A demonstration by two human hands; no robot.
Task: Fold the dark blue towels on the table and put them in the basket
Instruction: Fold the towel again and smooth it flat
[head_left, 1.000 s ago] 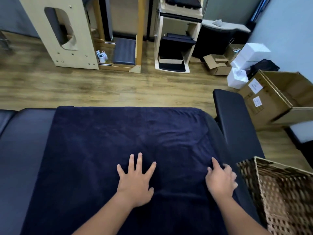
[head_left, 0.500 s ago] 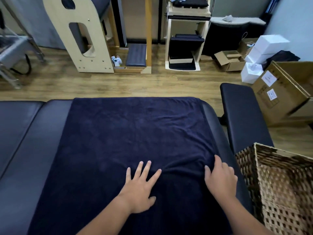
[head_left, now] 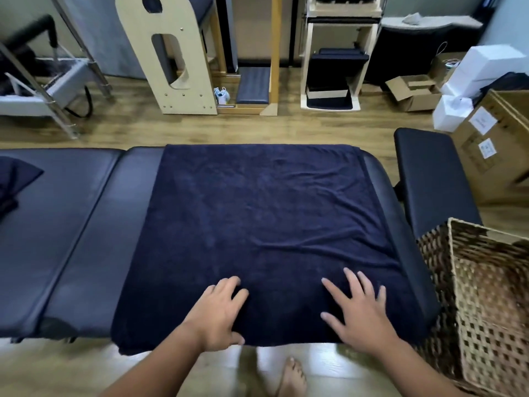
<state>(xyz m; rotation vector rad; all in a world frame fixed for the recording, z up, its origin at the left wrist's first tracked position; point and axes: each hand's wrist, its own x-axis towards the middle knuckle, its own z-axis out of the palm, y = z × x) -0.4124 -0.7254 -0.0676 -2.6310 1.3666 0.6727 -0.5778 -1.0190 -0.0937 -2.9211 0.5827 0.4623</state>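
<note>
The big dark blue towel (head_left: pixel 257 224) lies spread flat on the black padded table (head_left: pixel 71 239), and both hands rest on its near edge. The left hand (head_left: pixel 220 313) has its fingers bent a little, with the thumb tucked at the towel's edge, but I cannot tell if it pinches the cloth. The right hand (head_left: pixel 360 310) lies flat with fingers spread wide, pressing down.

I think the step now is smoothing before the first fold. To do it well, push the small wrinkles just past the right fingertips out toward the far side, then take both near corners and bring them up evenly.

Count: one spread towel under the fingers; one more dark blue cloth heap (head_left: pixel 14 181) far off to the left of the left fingers; one brown woven basket (head_left: pixel 492 296), just to the right of the right fingers; two hands.
</note>
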